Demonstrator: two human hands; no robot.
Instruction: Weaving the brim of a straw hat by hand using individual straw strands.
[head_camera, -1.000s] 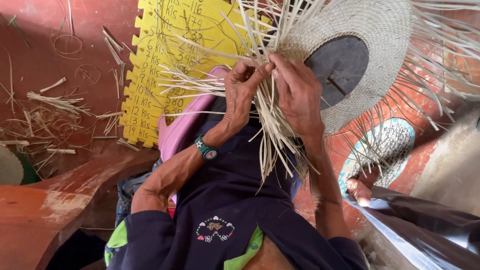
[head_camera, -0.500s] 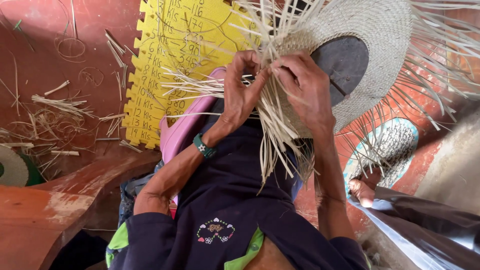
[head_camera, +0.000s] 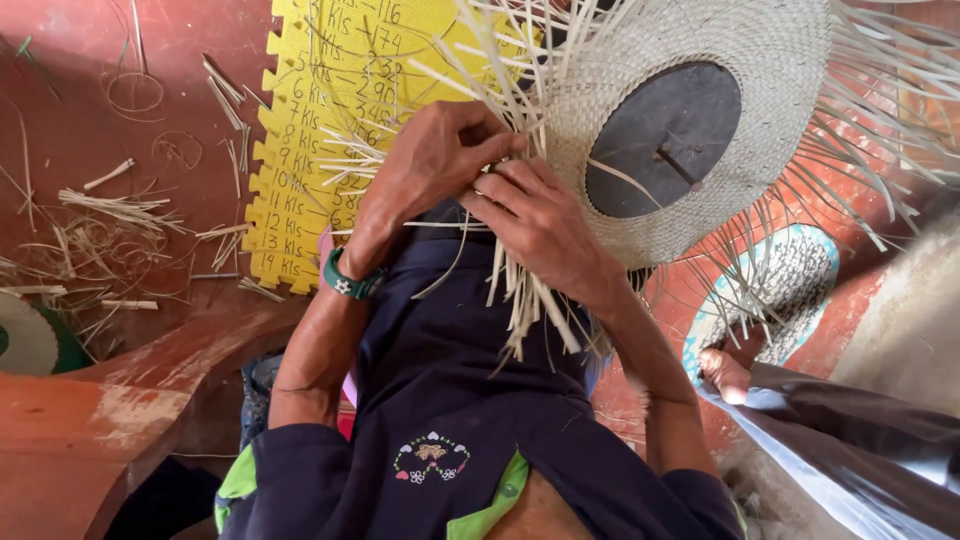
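head-worn view, looking steeply down, close

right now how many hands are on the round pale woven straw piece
2. The left hand grips the loose strands at the rim of the round pale woven straw piece; the right hand pinches strands just below it, touching the left.

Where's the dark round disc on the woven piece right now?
In the head view the dark round disc sits upper right, ringed by the pale woven piece, just right of the right hand working the loose strips.
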